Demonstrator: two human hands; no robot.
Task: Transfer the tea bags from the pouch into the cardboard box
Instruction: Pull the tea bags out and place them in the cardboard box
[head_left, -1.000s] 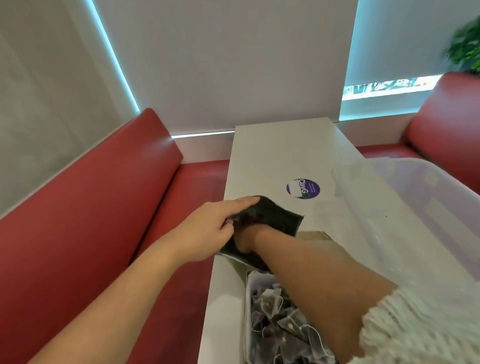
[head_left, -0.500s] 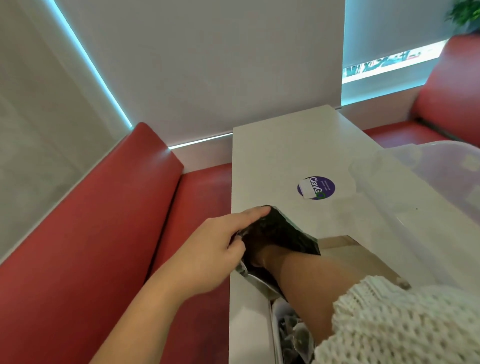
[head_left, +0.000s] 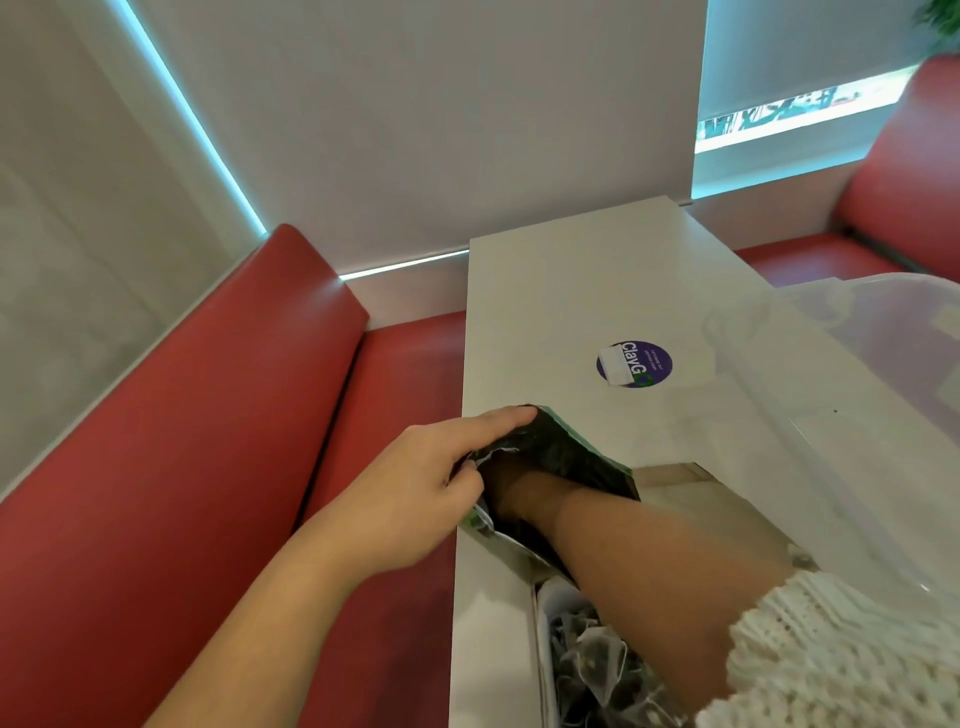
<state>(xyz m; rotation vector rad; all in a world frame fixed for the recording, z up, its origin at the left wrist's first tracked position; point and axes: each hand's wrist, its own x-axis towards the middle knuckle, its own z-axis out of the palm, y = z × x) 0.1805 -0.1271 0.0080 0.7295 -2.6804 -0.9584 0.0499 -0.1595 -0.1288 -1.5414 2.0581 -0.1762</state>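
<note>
The left hand (head_left: 415, 488) pinches the left edge of the pouch (head_left: 566, 457) mouth between thumb and forefinger, holding the opening spread. The right hand (head_left: 511, 491) is pushed into the pouch past the knuckles; only its back and wrist show, so whether its fingers are spread or closed around tea bags cannot be told.

The pouch lies at the left edge of the white table (head_left: 582, 291), mouth toward the near side. Directly nearer, the cardboard box (head_left: 537, 644) sits against the same edge, with a heap of tea bags (head_left: 592, 649) already inside. A brown cardboard flap (head_left: 675, 483) shows to the right of the pouch; it probably belongs to the box.

Handling, as judged from appearance:
- The pouch is thin creased film, soft and probably slippery. It will likely collapse unless its rim is pinched and held apart, as now.
- The tea bags look like light mesh pyramids with strings. They should weigh almost nothing, crush easily and tangle. A loose handful, taken by the bodies and not by the strings, is advisable.

Not visible or unclear:
- The pouch interior and the number of bags remaining in it.
- The right fingers.
- The near part of the box, cut off by the frame edge and covered by the right forearm and knitted sleeve (head_left: 831, 654).
- The clear plastic bin (head_left: 883, 364) at the right, whose contents cannot be made out.
</note>
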